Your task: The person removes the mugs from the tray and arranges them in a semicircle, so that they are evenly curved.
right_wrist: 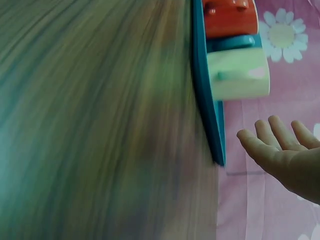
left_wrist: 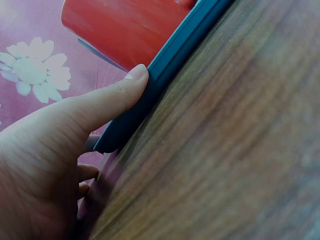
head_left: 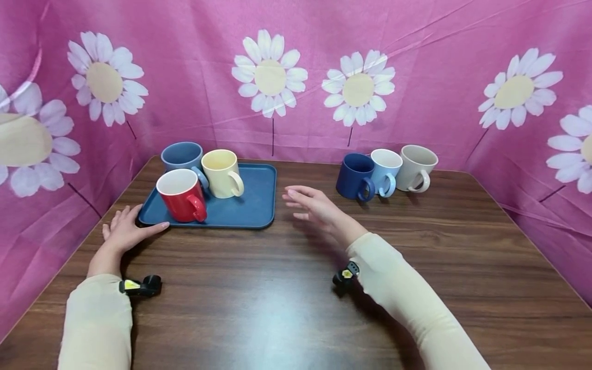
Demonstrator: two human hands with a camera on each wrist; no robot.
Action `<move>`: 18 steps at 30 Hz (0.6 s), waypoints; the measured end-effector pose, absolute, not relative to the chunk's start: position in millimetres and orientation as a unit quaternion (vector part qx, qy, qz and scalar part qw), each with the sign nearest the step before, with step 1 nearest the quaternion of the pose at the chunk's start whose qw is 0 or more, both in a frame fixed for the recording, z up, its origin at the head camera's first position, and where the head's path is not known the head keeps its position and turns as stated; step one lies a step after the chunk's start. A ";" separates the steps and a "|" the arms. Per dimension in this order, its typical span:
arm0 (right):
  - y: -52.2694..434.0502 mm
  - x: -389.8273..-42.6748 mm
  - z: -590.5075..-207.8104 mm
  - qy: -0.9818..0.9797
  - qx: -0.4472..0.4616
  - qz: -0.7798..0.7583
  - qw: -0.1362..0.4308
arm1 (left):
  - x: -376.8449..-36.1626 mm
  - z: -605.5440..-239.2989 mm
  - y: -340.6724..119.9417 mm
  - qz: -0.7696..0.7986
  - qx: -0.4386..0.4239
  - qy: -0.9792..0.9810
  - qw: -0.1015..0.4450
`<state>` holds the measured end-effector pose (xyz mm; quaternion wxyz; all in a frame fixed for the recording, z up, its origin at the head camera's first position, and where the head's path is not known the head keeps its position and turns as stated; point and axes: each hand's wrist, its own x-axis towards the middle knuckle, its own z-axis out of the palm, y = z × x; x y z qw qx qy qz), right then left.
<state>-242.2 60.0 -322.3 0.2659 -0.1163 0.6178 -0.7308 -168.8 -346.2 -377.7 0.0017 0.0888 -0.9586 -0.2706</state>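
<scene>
tray [head_left: 250,208] touched by left hand [head_left: 124,229], unlabelled

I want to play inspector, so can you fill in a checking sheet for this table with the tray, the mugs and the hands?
Surface: brown wooden table, bare in front.
Job's things: blue tray at the left, holding a red mug, a grey-blue mug and a cream mug, all upright.
Clutter: a dark blue mug, a light blue mug and a beige mug stand in a row on the table, right of the tray.
Grippers: left hand touches the tray's near left edge, thumb along it; right hand hovers open, right of the tray, holding nothing.
Cables: nothing seen.
Surroundings: pink daisy cloth on three sides.
</scene>
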 end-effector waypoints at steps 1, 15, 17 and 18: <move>54.4 -242.1 -321.9 0.617 -0.119 -0.730 0.268 | -169.0 -377.6 -346.3 -0.271 0.088 -0.959 0.002; -12.6 -239.2 -314.8 0.647 -0.134 -0.692 0.292 | -168.4 -376.6 -345.5 -0.267 0.092 -0.959 -0.003; -21.2 -239.0 -313.0 0.650 -0.137 -0.688 0.292 | -168.2 -376.3 -345.8 -0.267 0.092 -0.959 -0.002; -25.5 -239.1 -312.3 0.649 -0.138 -0.688 0.294 | -168.1 -376.2 -345.8 -0.267 0.093 -0.959 -0.002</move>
